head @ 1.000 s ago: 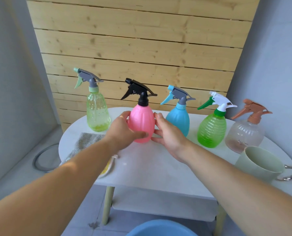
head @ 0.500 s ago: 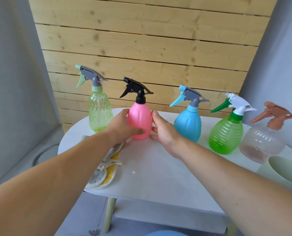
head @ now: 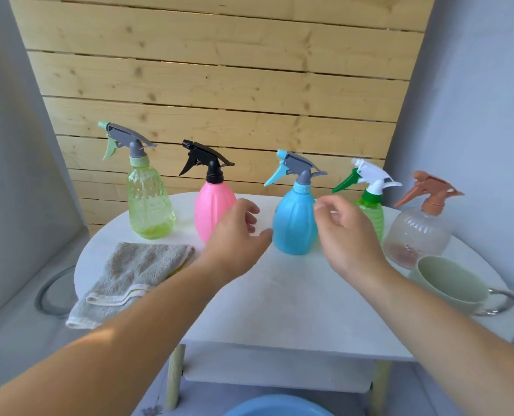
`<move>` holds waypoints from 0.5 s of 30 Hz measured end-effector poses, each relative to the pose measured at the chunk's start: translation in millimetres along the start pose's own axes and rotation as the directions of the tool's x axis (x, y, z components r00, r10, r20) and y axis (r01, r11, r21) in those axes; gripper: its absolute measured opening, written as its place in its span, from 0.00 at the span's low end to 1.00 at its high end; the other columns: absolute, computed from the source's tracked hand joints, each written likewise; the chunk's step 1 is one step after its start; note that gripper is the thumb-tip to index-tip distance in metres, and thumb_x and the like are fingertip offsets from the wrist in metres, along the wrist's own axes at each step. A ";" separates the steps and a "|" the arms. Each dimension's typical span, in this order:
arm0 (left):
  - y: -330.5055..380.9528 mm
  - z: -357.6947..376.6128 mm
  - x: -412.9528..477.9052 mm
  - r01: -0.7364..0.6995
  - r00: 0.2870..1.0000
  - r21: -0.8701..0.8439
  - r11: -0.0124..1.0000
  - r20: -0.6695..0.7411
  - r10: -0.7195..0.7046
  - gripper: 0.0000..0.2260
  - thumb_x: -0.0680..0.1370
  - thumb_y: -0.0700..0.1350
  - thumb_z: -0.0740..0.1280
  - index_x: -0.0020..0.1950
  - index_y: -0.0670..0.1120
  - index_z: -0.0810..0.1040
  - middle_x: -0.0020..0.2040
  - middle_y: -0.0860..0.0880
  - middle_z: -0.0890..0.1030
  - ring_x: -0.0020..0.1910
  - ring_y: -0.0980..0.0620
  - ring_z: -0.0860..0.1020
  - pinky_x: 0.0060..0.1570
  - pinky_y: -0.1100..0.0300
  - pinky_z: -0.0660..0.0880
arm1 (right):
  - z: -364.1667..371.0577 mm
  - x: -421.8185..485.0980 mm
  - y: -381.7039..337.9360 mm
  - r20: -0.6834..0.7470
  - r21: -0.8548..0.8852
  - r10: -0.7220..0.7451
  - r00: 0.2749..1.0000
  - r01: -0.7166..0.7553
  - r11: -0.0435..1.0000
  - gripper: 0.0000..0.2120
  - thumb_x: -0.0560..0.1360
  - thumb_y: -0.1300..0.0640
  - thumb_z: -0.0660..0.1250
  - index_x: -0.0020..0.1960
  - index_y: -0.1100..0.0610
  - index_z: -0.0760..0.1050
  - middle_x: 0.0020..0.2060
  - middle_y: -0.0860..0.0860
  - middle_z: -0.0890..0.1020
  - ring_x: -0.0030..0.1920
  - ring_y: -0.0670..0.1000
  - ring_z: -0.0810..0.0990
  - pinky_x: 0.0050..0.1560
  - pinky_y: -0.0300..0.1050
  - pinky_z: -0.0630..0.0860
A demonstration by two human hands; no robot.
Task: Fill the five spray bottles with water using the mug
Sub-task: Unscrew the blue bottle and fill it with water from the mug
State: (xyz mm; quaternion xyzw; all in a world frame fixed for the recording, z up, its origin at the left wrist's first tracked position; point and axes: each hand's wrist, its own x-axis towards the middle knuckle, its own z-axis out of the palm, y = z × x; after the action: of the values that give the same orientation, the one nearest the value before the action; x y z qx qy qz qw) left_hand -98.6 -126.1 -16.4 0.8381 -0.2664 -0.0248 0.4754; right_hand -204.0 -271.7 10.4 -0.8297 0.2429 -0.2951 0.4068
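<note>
Squarely at centre frame stands a white round table (head: 279,310), with a grey towel (head: 135,271) draped at its left edge. Above it the left hand (head: 237,235) and right hand (head: 348,232) hover with fingers loosely curled, grasping nothing, flanking the blue spray bottle (head: 294,223). In the same upright row are the yellow-green spray bottle (head: 150,205), pink spray bottle (head: 212,211), green spray bottle (head: 369,211) and clear spray bottle (head: 414,232). The pale green mug (head: 447,283) sits at right, just below the clear one.
</note>
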 end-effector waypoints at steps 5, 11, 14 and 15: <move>12.8 35.2 19.5 0.107 0.965 -0.086 0.991 0.250 -0.082 0.44 0.76 0.50 0.78 0.84 0.53 0.55 0.79 0.51 0.67 0.75 0.49 0.70 0.67 0.52 0.74 | 3.7 18.6 2.3 0.181 0.065 0.065 0.981 -0.078 0.995 0.22 0.82 0.46 0.57 0.74 0.49 0.67 0.69 0.48 0.75 0.67 0.48 0.72 0.66 0.46 0.67; 13.5 50.3 12.8 0.006 0.998 0.034 0.999 0.064 -0.008 0.38 0.73 0.53 0.80 0.78 0.53 0.64 0.65 0.50 0.72 0.64 0.49 0.75 0.59 0.55 0.75 | -7.3 8.2 -1.2 0.204 0.124 0.068 0.977 -0.095 0.988 0.20 0.81 0.46 0.59 0.72 0.49 0.70 0.64 0.44 0.77 0.66 0.47 0.74 0.60 0.42 0.69; 17.9 49.4 -14.0 -0.089 0.996 0.021 0.996 -0.014 0.089 0.38 0.73 0.54 0.79 0.79 0.55 0.65 0.64 0.51 0.68 0.65 0.50 0.73 0.61 0.60 0.70 | -23.0 -8.0 -7.1 0.169 0.159 0.035 0.985 -0.063 0.985 0.12 0.80 0.47 0.62 0.62 0.46 0.75 0.49 0.41 0.81 0.51 0.44 0.80 0.46 0.38 0.73; 19.4 49.9 -25.8 -0.126 0.992 0.015 0.992 -0.027 0.126 0.39 0.73 0.54 0.79 0.79 0.55 0.64 0.64 0.51 0.67 0.64 0.50 0.73 0.61 0.61 0.69 | -27.1 -14.0 -9.2 0.162 0.196 0.039 0.986 -0.071 0.978 0.11 0.79 0.46 0.63 0.60 0.47 0.75 0.48 0.44 0.82 0.48 0.44 0.81 0.45 0.39 0.76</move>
State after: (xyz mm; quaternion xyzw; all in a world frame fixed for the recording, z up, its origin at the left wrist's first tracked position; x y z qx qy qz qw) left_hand -143.6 -161.0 -33.4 0.8229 -0.3123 0.0188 0.4742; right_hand -231.1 -272.0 27.3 -0.7979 0.2020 -0.2405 0.5146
